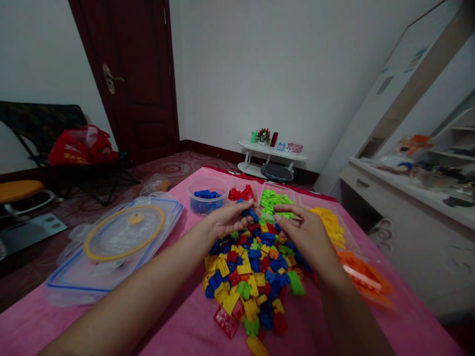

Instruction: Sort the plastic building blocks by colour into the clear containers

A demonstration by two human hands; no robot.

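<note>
Left hand (232,220) pinches small blue bricks (251,215) between thumb and fingers, just above the far part of the pile. Right hand (306,230) is just beside it, fingers bent, narrow gap between thumb and forefinger; can't tell if it grips a piece. Hands near each other, not touching.

Mixed brick pile (252,277), in red, yellow, blue, green and orange, lies under both hands and spreads toward the person between the forearms, on a pink cloth (178,324).

Past the left hand, slightly left: round clear tub (202,184) with blue pieces inside. Directly beyond the hands: red pieces (242,193), then light green pieces (274,199) in a clear box, nearest the right fingertips. Right of the right hand: yellow pieces (328,225); nearer the person, beside the right forearm, orange pieces (367,277), a bit blurred.

Left of the left forearm: round lid (122,235) with yellow ring, on top of rectangular lids (70,277) with blue edging.

Well beyond the hands: white stand (256,147). Far left: dark door (137,74), red bag (83,146) on a folding chair (44,116).
</note>
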